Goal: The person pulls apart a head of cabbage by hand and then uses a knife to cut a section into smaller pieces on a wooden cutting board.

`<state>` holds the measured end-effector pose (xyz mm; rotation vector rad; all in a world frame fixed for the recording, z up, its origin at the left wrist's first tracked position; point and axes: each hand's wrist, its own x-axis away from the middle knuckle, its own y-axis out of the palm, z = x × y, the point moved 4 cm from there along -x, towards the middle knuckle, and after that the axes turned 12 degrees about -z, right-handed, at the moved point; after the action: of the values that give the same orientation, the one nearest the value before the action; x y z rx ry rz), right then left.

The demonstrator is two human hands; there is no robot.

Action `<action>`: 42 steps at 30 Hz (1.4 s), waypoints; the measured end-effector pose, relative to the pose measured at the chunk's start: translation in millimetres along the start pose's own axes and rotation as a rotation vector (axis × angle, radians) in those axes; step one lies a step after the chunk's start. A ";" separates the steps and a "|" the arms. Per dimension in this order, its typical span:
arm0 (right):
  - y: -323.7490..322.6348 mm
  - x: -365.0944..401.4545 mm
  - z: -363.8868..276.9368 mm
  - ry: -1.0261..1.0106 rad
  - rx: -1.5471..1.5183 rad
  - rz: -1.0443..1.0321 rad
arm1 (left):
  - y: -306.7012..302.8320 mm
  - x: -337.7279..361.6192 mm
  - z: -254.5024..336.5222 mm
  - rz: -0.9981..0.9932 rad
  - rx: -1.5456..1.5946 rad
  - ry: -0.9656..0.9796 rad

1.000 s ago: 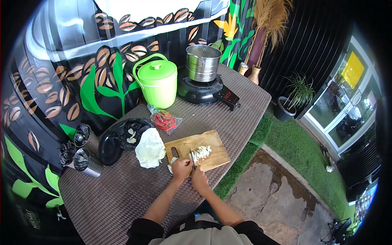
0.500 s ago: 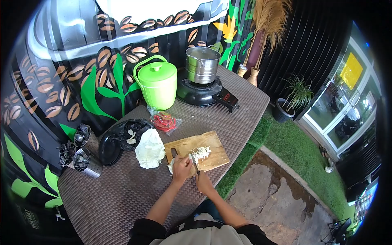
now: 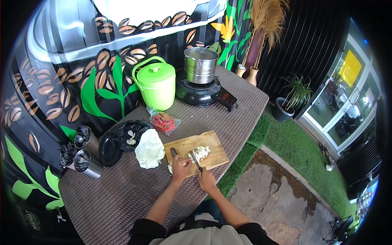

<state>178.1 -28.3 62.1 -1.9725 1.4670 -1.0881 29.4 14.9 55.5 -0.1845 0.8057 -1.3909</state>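
A wooden cutting board (image 3: pixel 216 148) lies on the woven table, with a pile of shredded cabbage (image 3: pixel 201 152) on it. My right hand (image 3: pixel 206 179) is closed around the handle of a knife (image 3: pixel 196 160), whose blade rests beside the shreds. On the board's left part, my left hand (image 3: pixel 180 166) has its fingers bent together; pale cabbage shows in part near them, but what they hold is too small to tell. A large piece of cabbage (image 3: pixel 149 149) sits left of the board.
Behind the board stand a green lidded bucket (image 3: pixel 157 86) and a steel pot (image 3: pixel 200 67) on a black stove (image 3: pixel 192 92). A bag of red items (image 3: pixel 164 122), a black plastic bag (image 3: pixel 132 132) and metal cutlery holders (image 3: pixel 92 165) are further left.
My right hand and the knife have shifted slightly right, and the blade has come away from the fingers of my left hand. The camera view has moved a little.
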 end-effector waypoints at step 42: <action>9.8 -9.9 -20.1 0.054 0.039 -0.096 | 3.1 -3.9 -7.4 -0.043 -0.002 0.007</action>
<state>155.0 -20.3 63.5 -2.0191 1.3794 -1.2104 27.6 21.6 49.9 -0.2002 0.8133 -1.4320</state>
